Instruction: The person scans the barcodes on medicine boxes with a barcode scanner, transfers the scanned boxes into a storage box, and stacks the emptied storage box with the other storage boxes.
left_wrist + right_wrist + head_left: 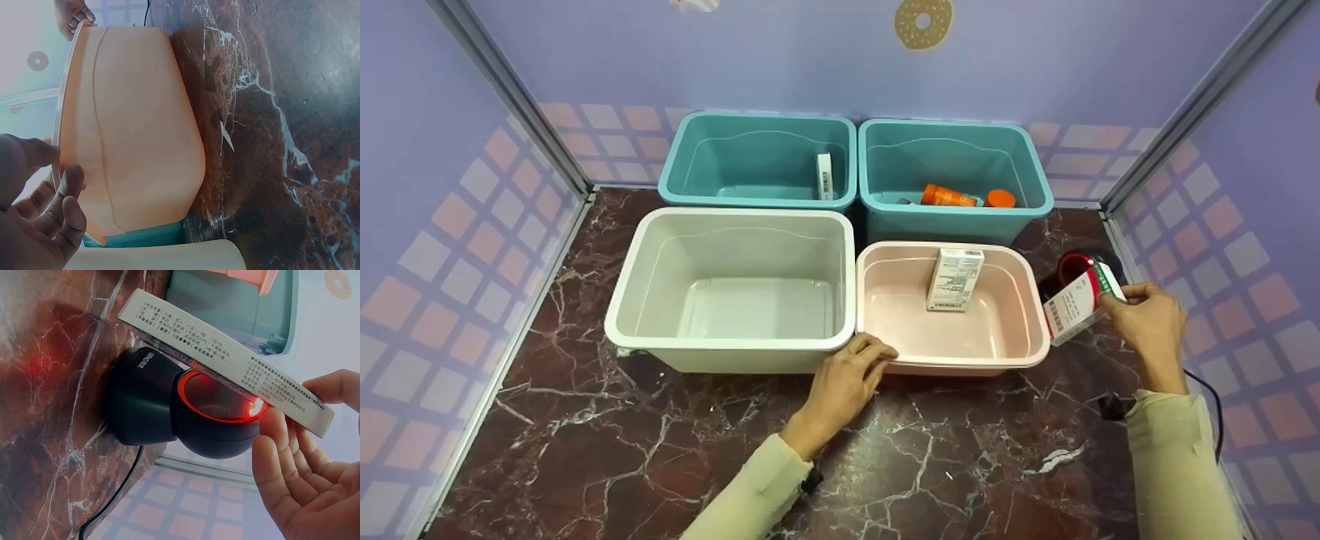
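Observation:
My right hand [1151, 322] pinches one end of a white medicine box [1071, 309] with red and green printing, just right of the pink bin. In the right wrist view, that medicine box [225, 363] slants across the front of a black desktop barcode scanner [146, 399]. The scanner's round window glows red, and the box covers part of it. My left hand [844, 379] holds the near left corner of the pink bin [945, 363], thumb and fingers at its rim [70, 95]. Inside that bin, another white medicine box [955, 279] leans against the far wall.
A white bin [727, 343] stands left of the pink one. Behind are two teal bins; the left teal bin [757, 202] holds a small white box [825, 176], the right teal bin [952, 214] orange bottles [949, 196]. A black cable [121, 486] runs from the scanner.

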### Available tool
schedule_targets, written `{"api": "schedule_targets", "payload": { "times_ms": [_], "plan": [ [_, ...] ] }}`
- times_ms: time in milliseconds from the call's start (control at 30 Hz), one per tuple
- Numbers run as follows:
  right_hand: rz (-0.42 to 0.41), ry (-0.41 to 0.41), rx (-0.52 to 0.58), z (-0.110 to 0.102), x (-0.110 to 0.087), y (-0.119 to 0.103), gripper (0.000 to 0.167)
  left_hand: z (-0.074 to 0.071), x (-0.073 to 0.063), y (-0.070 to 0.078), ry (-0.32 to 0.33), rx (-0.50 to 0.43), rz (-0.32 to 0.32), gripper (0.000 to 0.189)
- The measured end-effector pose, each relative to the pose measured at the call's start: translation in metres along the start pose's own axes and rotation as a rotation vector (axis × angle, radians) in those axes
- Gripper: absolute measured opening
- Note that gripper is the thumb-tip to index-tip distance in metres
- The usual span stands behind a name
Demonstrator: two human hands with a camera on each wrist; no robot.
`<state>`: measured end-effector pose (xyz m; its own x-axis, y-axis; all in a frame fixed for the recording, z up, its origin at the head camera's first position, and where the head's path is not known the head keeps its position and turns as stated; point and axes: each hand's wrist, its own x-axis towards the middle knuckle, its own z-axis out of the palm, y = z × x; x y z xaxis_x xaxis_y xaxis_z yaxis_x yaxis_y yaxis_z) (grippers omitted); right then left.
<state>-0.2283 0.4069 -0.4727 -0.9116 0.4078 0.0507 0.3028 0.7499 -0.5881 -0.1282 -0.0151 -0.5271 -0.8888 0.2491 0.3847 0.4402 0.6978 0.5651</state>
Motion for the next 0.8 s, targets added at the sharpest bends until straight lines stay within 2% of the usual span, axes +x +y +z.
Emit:
{"api": "schedule_targets", "payload": {
  "times_ms": [333,800],
  "plan": [
    [-0.068,-0.013,0.004,0.0065,-0.0031,0.0013,0.048,0.0017,0.0004,0.0005,-0.008,-0.007,0.001,0.012],
    [-0.113,-0.009,0.014,0.0036,0.0014,-0.0044,0.039,-0.0021,0.0006,0.0006,-0.011,0.008,0.002,0.012]
  ]
}}
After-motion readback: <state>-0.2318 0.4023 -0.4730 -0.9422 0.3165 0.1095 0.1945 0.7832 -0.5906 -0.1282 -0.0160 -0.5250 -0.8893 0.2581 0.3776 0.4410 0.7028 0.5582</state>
